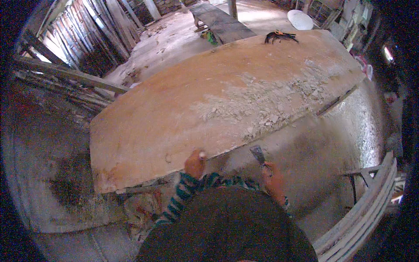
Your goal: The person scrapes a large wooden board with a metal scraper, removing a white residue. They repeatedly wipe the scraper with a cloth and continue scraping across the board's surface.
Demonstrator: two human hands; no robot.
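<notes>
My right hand [273, 178] is closed around the handle of a scraper [257, 153]. Its flat grey blade points away from me, just off the near edge of the big board. At that same edge, further left, my left hand [194, 165] is curled closed. A small whitish spot shows at its fingers; whether it holds something I cannot make out. The large tan board [148, 126] lies flat in front of me, its surface smeared and dusty. Crumbled pale flakes [266, 102] are strewn over its middle and right part, down to the near edge.
On the board's far side lies a bunch of black straps [280, 37]. A long dark bench [222, 24] and a white round basin [300, 19] stand beyond. Timber poles [94, 32] lean at the far left, and long boards [362, 218] are stacked at the lower right.
</notes>
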